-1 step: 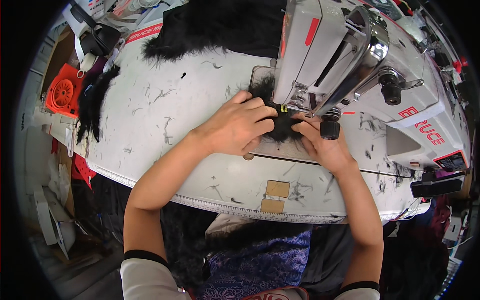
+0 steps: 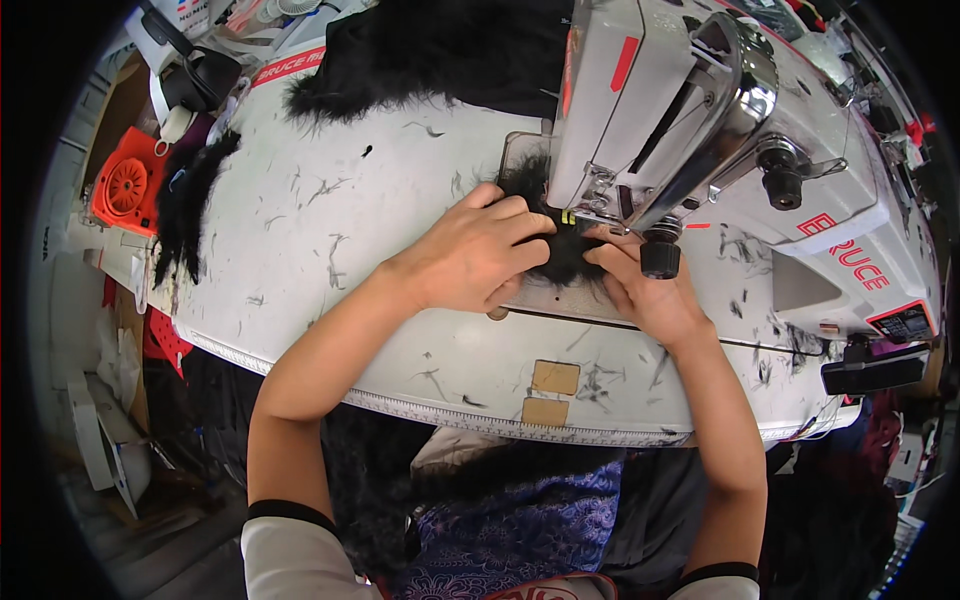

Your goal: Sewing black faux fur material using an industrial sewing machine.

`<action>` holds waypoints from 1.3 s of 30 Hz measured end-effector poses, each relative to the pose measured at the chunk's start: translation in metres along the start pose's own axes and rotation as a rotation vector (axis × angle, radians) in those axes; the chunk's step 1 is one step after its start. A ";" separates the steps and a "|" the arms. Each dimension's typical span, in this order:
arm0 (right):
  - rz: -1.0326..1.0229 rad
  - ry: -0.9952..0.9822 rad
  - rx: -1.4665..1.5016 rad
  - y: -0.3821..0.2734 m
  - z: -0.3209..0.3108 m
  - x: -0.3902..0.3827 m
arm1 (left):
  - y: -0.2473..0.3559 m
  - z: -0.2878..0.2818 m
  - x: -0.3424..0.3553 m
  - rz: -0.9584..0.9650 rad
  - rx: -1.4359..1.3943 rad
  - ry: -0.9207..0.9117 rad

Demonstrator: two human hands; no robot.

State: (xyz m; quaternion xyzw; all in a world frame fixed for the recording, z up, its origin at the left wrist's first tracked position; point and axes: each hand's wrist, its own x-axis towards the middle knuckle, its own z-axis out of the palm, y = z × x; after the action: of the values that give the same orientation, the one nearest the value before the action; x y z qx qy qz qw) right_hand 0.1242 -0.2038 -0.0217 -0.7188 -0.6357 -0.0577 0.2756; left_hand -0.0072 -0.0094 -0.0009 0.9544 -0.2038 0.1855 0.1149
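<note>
A small black furry piece (image 2: 568, 258) lies on the metal plate under the head of a white sewing machine (image 2: 592, 110). From the left, my left hand (image 2: 478, 245) curls its fingers onto the piece, with the fingertips close to the presser foot area. My right hand (image 2: 648, 290) pinches the piece's right side between thumb and fingers, partly hidden behind a black knob (image 2: 660, 261). The needle itself cannot be made out, and the machine head covers the far part of the piece.
Black fur-trimmed fabric (image 2: 430, 60) lies at the back of the white table (image 2: 290, 270). Far left are a black furry strip (image 2: 190, 205) and an orange device (image 2: 126, 186). Loose black tufts dot the tabletop. A ruler tape (image 2: 460, 421) runs along the front edge, above patterned purple cloth (image 2: 520, 530).
</note>
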 end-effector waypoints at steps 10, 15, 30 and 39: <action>0.000 -0.039 -0.004 -0.005 -0.003 -0.002 | 0.011 -0.012 0.003 -0.084 0.059 -0.097; -0.034 -0.010 0.052 -0.008 -0.003 0.000 | 0.009 -0.014 -0.002 -0.038 0.035 -0.116; -0.084 0.000 0.080 -0.010 -0.004 0.002 | 0.006 -0.003 0.000 -0.140 0.070 0.047; -0.104 0.023 0.028 -0.013 -0.001 0.004 | 0.002 0.001 0.011 -0.169 -0.036 0.084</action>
State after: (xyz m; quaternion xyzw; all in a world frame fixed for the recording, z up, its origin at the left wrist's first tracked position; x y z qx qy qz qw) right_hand 0.1134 -0.2002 -0.0147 -0.6804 -0.6696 -0.0712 0.2893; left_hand 0.0015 -0.0158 0.0027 0.9574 -0.1209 0.2113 0.1556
